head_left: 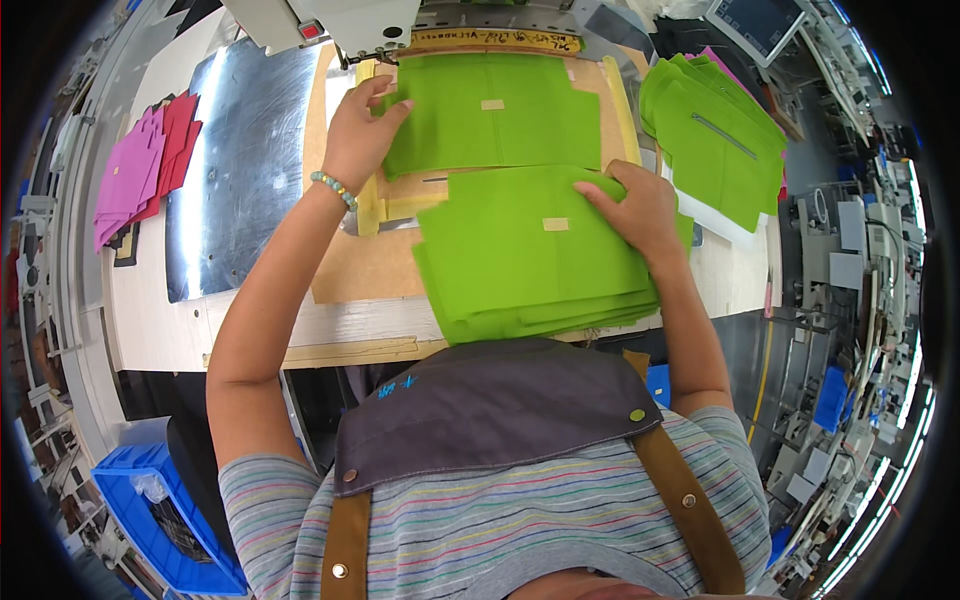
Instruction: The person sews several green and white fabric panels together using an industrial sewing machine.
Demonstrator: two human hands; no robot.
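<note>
A green fabric panel (445, 110) with notched corners and a small tan patch lies flat in a yellow-taped frame on the sewing machine's bed. At its upper left edge is my left hand (365, 130), thumb over the fabric and fingers apart, gripping nothing. Nearer to me, a stack of similar green fabric panels (530, 265) overlaps the brown board and reaches the table's front edge. My right hand (640, 205) pinches the stack's far right corner, its thumb on the top panel. How many layers it grips is hidden.
The machine head (365, 30) stands just beyond my left hand. More green panels with a zipper (715, 135) lie at right, below a screen (757, 25). Pink panels (130, 175) and red panels (180, 135) lie far left, beside a metal plate (235, 180). A blue crate (135, 465) sits lower left.
</note>
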